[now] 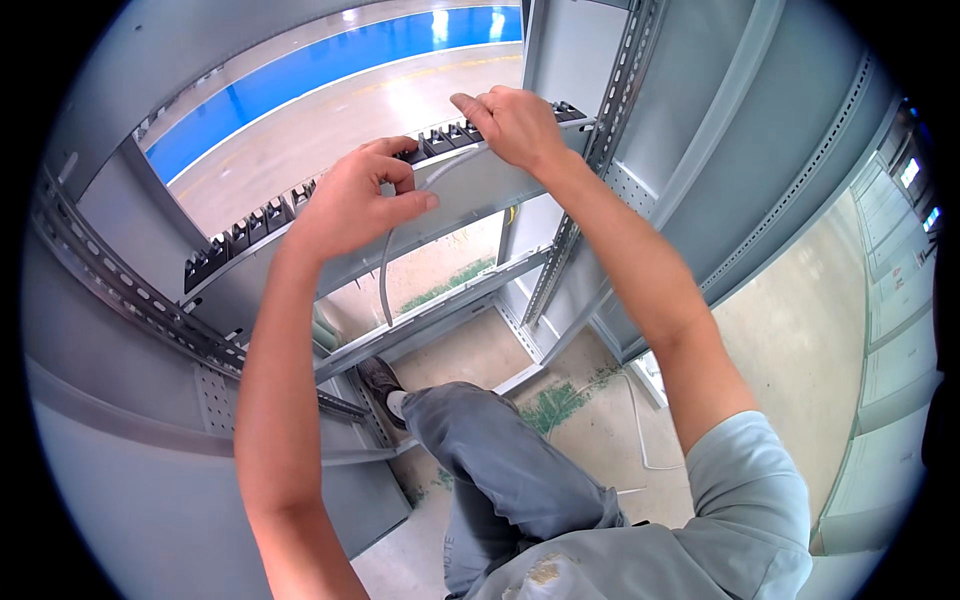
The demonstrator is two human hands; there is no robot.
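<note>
A long grey metal crossbar (pixel 465 190) spans the cabinet frame, with a row of black terminal-like blocks (pixel 440 139) along its upper edge. My left hand (pixel 350 197) is at the middle of the bar, its curled fingers at the blocks and its thumb apart in front of the panel. Past that thumb hangs a thin grey flexible strip (pixel 384 275), curving from the bar's upper edge down into the opening below. Farther right, my right hand (pixel 520 128) is closed above the blocks, thumb pointing left. Whatever is within its curled fingers is hidden.
Slotted metal uprights (pixel 612 90) stand right of the bar, and another slotted rail (pixel 130 285) runs at left. Below is a lower frame rail (pixel 440 310). A thin white cable (pixel 640 430) lies on the floor near my leg. A blue floor band (pixel 340 75) shows beyond.
</note>
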